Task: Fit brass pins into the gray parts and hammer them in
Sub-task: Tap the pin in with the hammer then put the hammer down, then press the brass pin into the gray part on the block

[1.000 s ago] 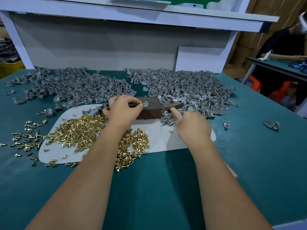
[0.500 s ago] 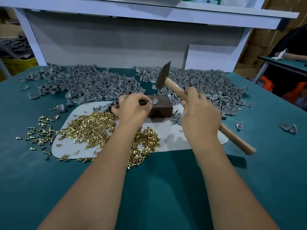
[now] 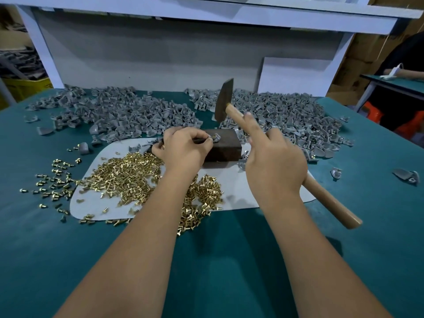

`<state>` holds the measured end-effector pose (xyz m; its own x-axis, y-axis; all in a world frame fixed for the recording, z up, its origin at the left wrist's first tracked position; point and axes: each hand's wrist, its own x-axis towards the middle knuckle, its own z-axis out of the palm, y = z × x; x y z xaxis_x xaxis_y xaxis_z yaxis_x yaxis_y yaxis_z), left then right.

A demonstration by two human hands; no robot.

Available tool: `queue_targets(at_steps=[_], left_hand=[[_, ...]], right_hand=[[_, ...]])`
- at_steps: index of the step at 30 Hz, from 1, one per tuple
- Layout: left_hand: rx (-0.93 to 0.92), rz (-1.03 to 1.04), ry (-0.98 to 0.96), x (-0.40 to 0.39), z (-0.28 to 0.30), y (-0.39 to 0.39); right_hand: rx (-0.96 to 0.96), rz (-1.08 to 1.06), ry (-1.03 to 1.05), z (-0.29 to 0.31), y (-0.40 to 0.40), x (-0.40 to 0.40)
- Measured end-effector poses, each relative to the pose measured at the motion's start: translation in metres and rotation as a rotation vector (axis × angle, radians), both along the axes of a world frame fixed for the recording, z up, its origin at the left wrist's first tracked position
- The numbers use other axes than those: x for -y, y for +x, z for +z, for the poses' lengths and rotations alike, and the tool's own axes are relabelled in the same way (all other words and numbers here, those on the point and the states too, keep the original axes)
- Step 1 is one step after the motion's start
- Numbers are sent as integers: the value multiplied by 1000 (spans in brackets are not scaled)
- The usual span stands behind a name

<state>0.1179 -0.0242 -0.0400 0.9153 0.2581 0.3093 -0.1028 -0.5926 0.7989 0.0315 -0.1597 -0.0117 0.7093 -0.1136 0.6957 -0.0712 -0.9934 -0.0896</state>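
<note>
One teal table [image 3: 229, 271] carries two broad heaps of gray parts [image 3: 128, 111], far too many to count, along its far edge, with bare cloth in front. One white mat [image 3: 247, 187] holds one spread of brass pins [image 3: 128, 173], uncountable; strays spill past its left edge. One hammer [image 3: 231, 111] is raised above one dark block [image 3: 226, 145], the right hand [image 3: 275, 166] curled round its handle, forefinger extended. The left hand [image 3: 183, 150] pinches one gray part [image 3: 215, 138] on the block's top; a pin in it is barely visible.
</note>
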Motion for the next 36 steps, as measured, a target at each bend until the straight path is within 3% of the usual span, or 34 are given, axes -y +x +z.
queue_targets(at_steps=[5, 9, 12, 16, 19, 23, 27, 31, 36], left_hand=[[8, -22, -8, -1, -1, 0], [18, 3, 32, 0, -1, 1], [26, -40, 5, -2, -1, -2], [20, -16, 48, 0, 0, -1], [22, -33, 24, -1, -1, -2], [33, 2, 68, 0, -2, 0], [27, -24, 62, -1, -2, -1], [58, 4, 77, 0, -3, 1], [57, -19, 43, -1, -4, -1]], right_hand=[[-69, 6, -27, -4, 3, -3], [14, 28, 44, -3, 0, -5], [-109, -14, -20, -7, 3, -4], [-50, -12, 74, -7, 1, -7], [-108, -17, -14, -9, 4, -7], [-54, -19, 50, -5, -1, -8], [-157, -50, -10, -8, 4, -4], [-3, -3, 81, -4, -1, -7], [-169, -42, 40, -5, 3, -6]])
